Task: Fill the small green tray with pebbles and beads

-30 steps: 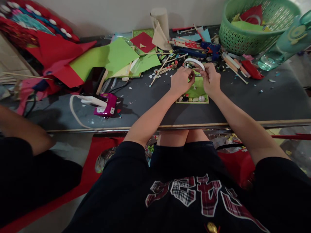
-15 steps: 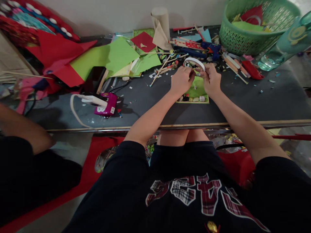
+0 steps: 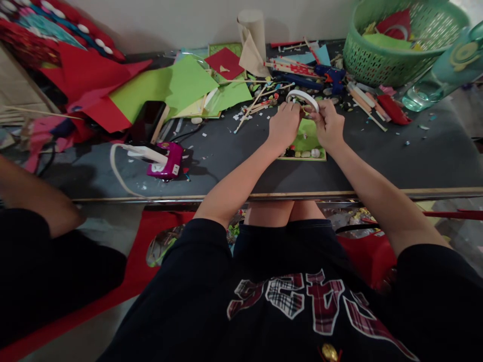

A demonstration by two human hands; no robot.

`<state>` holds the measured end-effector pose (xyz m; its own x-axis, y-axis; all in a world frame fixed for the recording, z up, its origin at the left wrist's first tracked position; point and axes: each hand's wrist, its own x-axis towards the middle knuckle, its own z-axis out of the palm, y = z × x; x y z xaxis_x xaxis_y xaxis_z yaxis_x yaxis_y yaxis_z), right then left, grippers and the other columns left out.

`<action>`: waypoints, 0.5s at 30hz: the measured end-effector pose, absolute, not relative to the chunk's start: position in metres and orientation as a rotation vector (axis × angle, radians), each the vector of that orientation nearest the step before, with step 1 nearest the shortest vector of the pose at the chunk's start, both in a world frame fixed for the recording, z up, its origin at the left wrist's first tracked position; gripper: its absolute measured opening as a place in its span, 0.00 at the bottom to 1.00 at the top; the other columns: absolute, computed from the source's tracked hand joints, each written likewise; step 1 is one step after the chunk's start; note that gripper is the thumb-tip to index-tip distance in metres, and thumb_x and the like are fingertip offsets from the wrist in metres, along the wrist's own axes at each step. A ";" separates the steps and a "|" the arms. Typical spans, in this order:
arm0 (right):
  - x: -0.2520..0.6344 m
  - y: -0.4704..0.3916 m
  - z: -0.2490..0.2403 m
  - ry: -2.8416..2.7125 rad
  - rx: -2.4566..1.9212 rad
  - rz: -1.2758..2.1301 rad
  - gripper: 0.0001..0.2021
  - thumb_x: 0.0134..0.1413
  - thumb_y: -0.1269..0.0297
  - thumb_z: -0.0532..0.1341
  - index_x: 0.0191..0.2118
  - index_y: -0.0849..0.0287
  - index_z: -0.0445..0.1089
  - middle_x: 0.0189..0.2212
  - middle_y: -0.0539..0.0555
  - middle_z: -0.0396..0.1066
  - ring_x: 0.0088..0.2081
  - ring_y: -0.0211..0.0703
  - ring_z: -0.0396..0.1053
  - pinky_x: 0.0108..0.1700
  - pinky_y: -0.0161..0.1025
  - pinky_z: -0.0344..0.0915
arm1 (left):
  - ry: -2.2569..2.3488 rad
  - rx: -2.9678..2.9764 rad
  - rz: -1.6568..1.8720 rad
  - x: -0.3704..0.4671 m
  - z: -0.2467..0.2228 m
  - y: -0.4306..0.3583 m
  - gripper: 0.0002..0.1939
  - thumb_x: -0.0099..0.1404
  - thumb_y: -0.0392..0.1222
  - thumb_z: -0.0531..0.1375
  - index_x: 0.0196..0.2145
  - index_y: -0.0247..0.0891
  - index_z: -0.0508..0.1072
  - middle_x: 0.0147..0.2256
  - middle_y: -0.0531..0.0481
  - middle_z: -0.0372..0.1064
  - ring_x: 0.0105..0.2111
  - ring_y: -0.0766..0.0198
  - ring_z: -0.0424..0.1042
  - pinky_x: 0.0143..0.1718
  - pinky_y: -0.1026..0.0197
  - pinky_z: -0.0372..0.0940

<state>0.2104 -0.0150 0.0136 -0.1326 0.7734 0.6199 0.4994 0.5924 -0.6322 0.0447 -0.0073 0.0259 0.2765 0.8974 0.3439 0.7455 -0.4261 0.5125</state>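
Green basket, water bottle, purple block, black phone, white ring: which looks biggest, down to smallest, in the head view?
1. Green basket
2. Water bottle
3. Purple block and black phone: too alike to rank
4. White ring

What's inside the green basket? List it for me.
The basket holds red paper, green paper, yellow scraps and a pale curved strip. Whatever lies beneath them is covered.

Dark short-sleeved shirt [image 3: 302, 281], plaid maroon lettering [image 3: 322, 304]; dark shorts [image 3: 283, 239], bare forearms.
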 end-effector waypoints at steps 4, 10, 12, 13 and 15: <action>0.212 -0.013 0.011 -1.834 -1.022 0.292 0.26 0.64 0.32 0.50 0.45 0.49 0.67 0.33 0.52 0.77 0.37 0.49 0.78 0.47 0.51 0.76 | 1.497 2.301 0.909 0.046 0.016 -0.002 0.16 0.77 0.46 0.47 0.52 0.40 0.70 0.54 0.36 0.69 0.63 0.44 0.61 0.63 0.44 0.63; 0.223 -0.004 0.007 -1.803 -1.088 0.329 0.26 0.63 0.32 0.52 0.47 0.49 0.69 0.37 0.54 0.77 0.42 0.51 0.78 0.51 0.51 0.74 | 1.305 2.252 0.850 0.041 0.019 0.012 0.20 0.77 0.54 0.45 0.42 0.41 0.71 0.44 0.41 0.72 0.52 0.51 0.72 0.58 0.46 0.67; 0.227 -0.001 0.007 -1.767 -1.092 0.330 0.27 0.64 0.32 0.50 0.46 0.50 0.69 0.39 0.55 0.78 0.42 0.50 0.78 0.50 0.51 0.74 | 1.176 2.140 0.913 0.037 0.019 0.020 0.25 0.76 0.61 0.44 0.40 0.41 0.70 0.38 0.45 0.70 0.46 0.55 0.75 0.50 0.51 0.71; 0.229 0.000 0.007 -1.745 -1.099 0.328 0.27 0.64 0.32 0.50 0.46 0.50 0.69 0.40 0.55 0.78 0.43 0.50 0.78 0.50 0.51 0.75 | 1.124 2.071 0.968 0.035 0.019 0.024 0.28 0.75 0.65 0.43 0.40 0.41 0.70 0.37 0.46 0.69 0.43 0.58 0.75 0.46 0.54 0.71; 0.231 0.002 0.009 -1.696 -1.115 0.324 0.28 0.64 0.31 0.49 0.46 0.50 0.68 0.42 0.56 0.78 0.43 0.49 0.78 0.49 0.49 0.75 | 1.100 1.970 1.083 0.027 0.018 0.032 0.33 0.72 0.70 0.39 0.40 0.41 0.69 0.34 0.47 0.68 0.38 0.61 0.75 0.38 0.59 0.70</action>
<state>0.2309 0.0017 0.0086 -0.0342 0.7955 0.6050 0.5163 0.5324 -0.6708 0.0266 0.0323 0.0180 0.3143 0.8817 0.3519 0.3659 -0.4546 0.8121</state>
